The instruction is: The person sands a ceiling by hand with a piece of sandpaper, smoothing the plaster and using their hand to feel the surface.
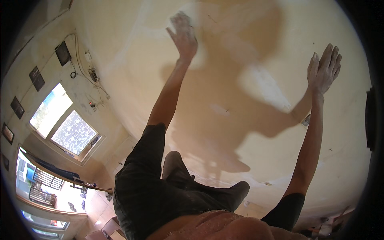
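My left hand [183, 40] is spread against a cream plastered wall [210, 90], high in the view, with its thumb apart. Its fingers are blurred and look dusty; whether something thin lies under the palm cannot be seen. To the right, my right hand [324, 70] lies flat against the same wall, thumb apart and fingers extended, with nothing visible in it. Pale dust coats its fingers. Whitish filler patches [267, 84] mark the wall between my hands, and a large shadow falls across it.
A wall socket [306, 120] sits beside my right forearm. On the left wall are a window [73, 132], dark picture frames [37, 78] and loose cables [78, 57]. Below them is an open doorway [54, 192] with sandals outside. A dark object [369, 120] stands out at the right edge.
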A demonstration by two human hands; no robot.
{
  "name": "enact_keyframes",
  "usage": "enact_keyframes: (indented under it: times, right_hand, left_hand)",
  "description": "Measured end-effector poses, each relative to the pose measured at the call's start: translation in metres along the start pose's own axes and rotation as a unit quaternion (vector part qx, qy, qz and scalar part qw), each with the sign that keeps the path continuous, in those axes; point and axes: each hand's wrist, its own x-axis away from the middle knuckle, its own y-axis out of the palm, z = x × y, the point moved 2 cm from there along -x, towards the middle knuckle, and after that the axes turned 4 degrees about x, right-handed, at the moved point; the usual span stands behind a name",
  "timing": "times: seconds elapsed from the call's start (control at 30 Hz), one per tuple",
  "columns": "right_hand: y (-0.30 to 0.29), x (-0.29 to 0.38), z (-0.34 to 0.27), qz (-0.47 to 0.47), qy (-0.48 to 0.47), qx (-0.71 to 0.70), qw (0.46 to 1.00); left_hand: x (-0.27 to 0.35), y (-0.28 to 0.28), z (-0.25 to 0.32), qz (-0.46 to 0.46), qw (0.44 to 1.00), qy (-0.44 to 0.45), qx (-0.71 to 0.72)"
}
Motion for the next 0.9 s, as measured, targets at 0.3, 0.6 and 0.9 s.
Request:
enact_keyframes:
  times: [0.3, 0.6, 0.9]
  right_hand:
    - [0.001, -0.002, -0.008, 0.03, -0.003, 0.012, 0.999]
    - [0.009, 0.001, -0.006, 0.036, 0.009, 0.017, 0.999]
    - [0.011, 0.003, -0.004, 0.042, 0.008, -0.005, 0.999]
  left_hand:
    - [0.013, -0.012, -0.03, -0.118, 0.978, 0.171, 0.008]
    - [0.023, -0.007, -0.025, -0.194, 0.954, 0.205, -0.105]
    - [-0.001, -0.014, -0.03, -0.134, 0.97, 0.2, -0.021]
